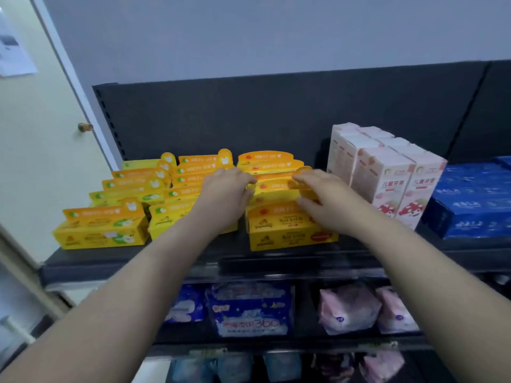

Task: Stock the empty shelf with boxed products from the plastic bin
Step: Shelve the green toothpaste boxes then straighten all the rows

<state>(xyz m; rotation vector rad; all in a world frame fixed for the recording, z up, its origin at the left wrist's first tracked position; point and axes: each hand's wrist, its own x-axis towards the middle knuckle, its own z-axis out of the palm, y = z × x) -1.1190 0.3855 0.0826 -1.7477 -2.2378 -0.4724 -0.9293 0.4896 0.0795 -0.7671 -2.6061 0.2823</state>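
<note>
Many yellow boxes (290, 230), left hand (224, 196), right hand (325, 201) gripping them, pack (253, 313) marked 360

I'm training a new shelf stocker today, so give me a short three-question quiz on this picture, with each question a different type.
1. True or false: the left hand and the right hand both touch the yellow cardboard boxes with red fruit marks.
2. Multiple choice: what stands directly right of those boxes? A, tall pink-and-white cartons. B, dark blue boxes. C, soft pink packs.
3. Short answer: how many front-to-back rows of yellow boxes stand on the black metal shelf?

Key: 1 true; 2 A; 3 three.
</note>
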